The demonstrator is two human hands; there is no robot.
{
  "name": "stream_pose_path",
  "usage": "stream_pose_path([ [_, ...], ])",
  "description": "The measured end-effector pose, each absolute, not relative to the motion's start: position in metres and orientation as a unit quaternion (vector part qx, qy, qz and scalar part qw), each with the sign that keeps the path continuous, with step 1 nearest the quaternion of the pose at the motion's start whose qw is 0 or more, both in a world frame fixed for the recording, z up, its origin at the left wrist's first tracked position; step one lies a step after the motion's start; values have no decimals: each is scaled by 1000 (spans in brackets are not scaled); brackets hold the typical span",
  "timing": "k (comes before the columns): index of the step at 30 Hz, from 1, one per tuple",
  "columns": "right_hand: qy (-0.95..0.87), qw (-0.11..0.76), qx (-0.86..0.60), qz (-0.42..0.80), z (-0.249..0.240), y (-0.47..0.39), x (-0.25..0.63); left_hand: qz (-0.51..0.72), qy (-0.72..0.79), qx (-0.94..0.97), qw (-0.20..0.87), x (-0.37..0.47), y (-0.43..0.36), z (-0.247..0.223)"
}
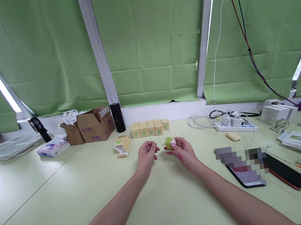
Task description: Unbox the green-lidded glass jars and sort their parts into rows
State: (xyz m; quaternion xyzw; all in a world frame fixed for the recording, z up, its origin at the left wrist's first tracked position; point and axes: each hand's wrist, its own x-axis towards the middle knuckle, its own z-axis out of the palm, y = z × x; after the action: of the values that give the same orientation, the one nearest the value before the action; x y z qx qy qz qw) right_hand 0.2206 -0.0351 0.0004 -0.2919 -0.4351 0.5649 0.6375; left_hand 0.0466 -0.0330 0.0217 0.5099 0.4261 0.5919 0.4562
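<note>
Where the head view looks down across the table (175,199), the small green-and-white item (168,144) is located in the right hand (183,151), just above the surface and in front of the row of small cartons (150,128). The right hand is closed to a pinch: thumb on the white part, fingers behind and below, green part facing the left hand (147,154). A thin loop (164,144) projects from the green side toward that hand.

The left hand is beside the item and apart from it, its fingers curled and the thumb near the index fingertip. Whether a small part sits between those fingertips cannot be told at this size. An opened carton (123,146) lies tilted beyond the left hand, its flaps spread.

Handling characteristics, by judgement: the item is likely light—fingertip force should suffice. The green part looks smooth and may be soft or rubbery; the white part is probably stiff plastic and may be slippery. Recommended hold: thumb and forefinger on opposite sides of the body, as the right hand has it. Avoid bearing load on the loop—it looks the most flexible and the weakest point. The opened carton appears to be thin card; grip lightly along a folded edge to prevent crushing.
</note>
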Motion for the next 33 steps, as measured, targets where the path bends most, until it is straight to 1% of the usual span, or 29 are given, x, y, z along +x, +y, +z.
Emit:
stream_pose_path([
  [6,-497,636,-319,497,0,-36,219,589,435,569,374,50,-35,22],
  [14,-547,626,-342,438,1,-38,216,556,401,632,361,51,-40,20],
  [21,-583,617,-362,384,5,-43,217,532,376,635,415,55,-44,18],
  [29,-622,602,-379,327,1,-44,217,541,341,595,487,58,-47,21],
  [33,-646,591,-379,299,1,-45,218,546,334,583,501,58,-45,19],
])
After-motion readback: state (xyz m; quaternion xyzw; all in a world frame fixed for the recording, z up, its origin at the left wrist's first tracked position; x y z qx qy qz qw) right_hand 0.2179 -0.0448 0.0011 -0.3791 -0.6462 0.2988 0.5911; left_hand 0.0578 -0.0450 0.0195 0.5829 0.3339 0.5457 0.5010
